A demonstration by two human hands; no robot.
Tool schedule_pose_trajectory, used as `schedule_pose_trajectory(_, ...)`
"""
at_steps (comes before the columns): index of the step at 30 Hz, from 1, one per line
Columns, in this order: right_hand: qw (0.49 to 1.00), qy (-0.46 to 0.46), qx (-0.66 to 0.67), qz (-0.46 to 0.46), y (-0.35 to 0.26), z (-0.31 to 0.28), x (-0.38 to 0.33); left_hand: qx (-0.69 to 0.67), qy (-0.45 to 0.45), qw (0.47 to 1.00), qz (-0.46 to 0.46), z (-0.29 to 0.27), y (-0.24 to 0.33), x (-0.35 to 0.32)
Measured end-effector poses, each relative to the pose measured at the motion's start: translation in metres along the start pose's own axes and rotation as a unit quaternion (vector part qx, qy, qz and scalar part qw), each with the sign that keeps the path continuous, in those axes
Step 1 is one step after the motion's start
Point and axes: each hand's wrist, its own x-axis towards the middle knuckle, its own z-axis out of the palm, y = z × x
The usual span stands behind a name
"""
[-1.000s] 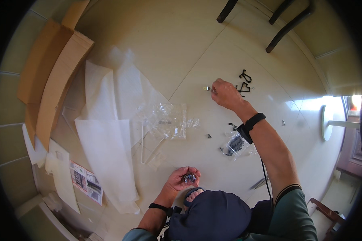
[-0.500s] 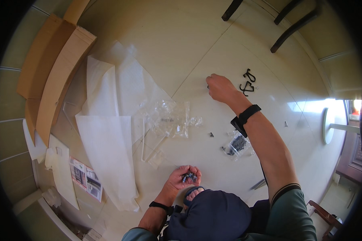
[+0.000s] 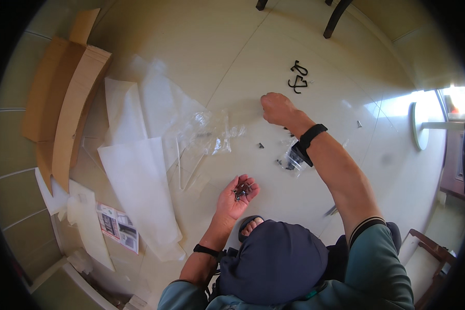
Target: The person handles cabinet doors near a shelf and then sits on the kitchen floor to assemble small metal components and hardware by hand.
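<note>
Small dark metal screws (image 3: 242, 191) (cupped), left hand (image 3: 236, 199), glossy floor (image 3: 201, 62)

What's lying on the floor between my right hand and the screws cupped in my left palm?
Little blocks the way. Between the right hand and the screws in the left hand there is bare tile with one small loose piece; the crumpled clear bag sits just left of that line.

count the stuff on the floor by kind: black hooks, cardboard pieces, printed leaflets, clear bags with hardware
black hooks: 2
cardboard pieces: 2
printed leaflets: 1
clear bags with hardware: 2, the other one
total: 7
</note>
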Motion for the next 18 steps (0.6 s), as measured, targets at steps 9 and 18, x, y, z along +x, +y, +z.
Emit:
schedule_pose_trajectory(9,0.954,0.045,0.22,-0.199,-0.122,0.009,-0.142,-0.013,-0.027,0.998,0.047,0.0,-0.005,0.005)
schedule_pose_trajectory(18,0.964,0.073,0.218,-0.136,-0.12,0.026,-0.177,0.016,-0.053,0.998,-0.008,0.012,-0.015,0.002)
